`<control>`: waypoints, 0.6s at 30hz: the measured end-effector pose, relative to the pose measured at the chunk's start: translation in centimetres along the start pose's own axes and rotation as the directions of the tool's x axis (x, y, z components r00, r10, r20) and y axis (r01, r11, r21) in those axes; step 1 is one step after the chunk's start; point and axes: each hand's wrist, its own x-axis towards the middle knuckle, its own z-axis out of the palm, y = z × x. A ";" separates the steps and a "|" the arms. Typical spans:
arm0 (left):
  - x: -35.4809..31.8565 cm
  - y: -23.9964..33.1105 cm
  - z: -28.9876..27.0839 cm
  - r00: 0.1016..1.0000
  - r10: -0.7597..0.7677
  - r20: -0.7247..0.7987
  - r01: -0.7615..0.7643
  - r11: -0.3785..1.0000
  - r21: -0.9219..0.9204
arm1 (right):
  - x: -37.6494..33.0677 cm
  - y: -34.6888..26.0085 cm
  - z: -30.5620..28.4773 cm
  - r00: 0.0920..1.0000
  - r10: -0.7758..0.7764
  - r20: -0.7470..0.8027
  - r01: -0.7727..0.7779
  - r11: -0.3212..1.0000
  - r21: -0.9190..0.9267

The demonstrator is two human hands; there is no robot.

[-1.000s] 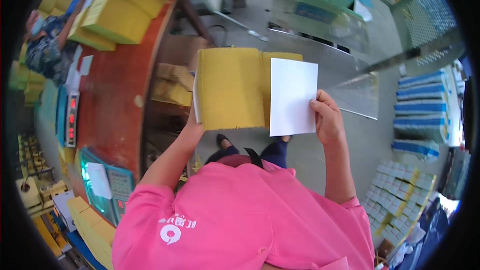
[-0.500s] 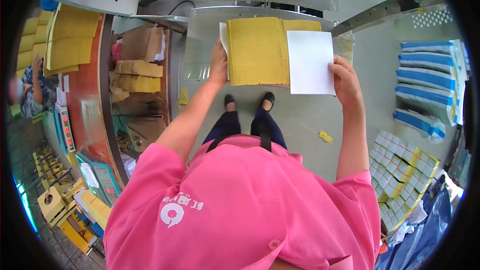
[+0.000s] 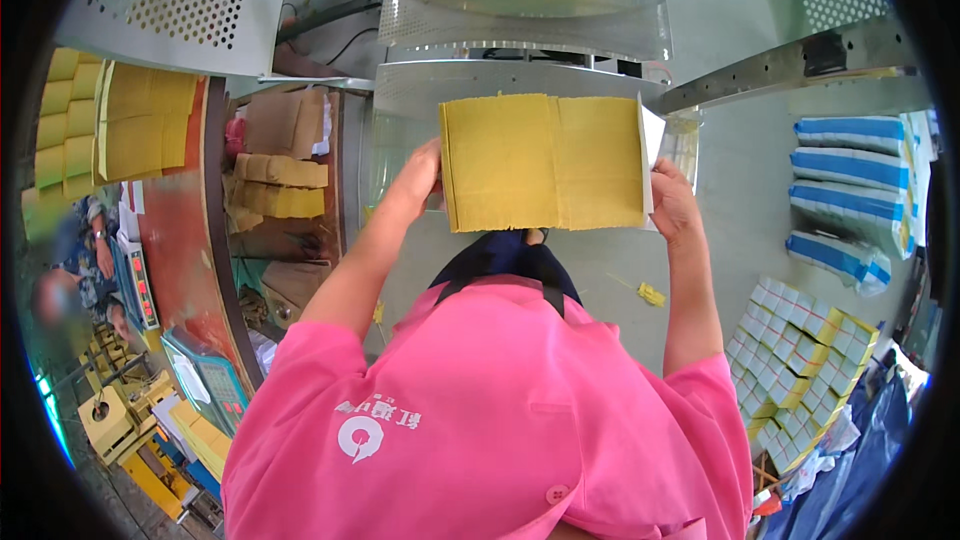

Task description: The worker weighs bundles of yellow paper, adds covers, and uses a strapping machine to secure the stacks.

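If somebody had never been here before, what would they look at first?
Probably the big yellow paper stack in the upper middle, held up between the person's left hand and right hand, with a white sheet at its right end. Next might come the bright pink shirt filling the lower middle, then the blue-and-white striped packs over on the right.
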 end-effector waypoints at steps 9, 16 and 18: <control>0.6 -0.4 2.7 0.934 0.358 0.001 -0.357 0.933 -0.039 | 0.0 0.6 5.2 0.966 -0.170 -0.196 0.113 0.956 -0.269; -1.0 0.3 2.6 0.807 0.589 0.048 -0.564 0.791 -0.239 | -0.4 1.1 4.7 0.875 -0.448 -0.182 0.438 0.894 -0.095; -0.9 -0.8 1.8 0.823 0.563 0.076 -0.532 0.811 -0.244 | 0.6 1.8 3.3 0.895 -0.447 0.008 0.446 0.894 0.052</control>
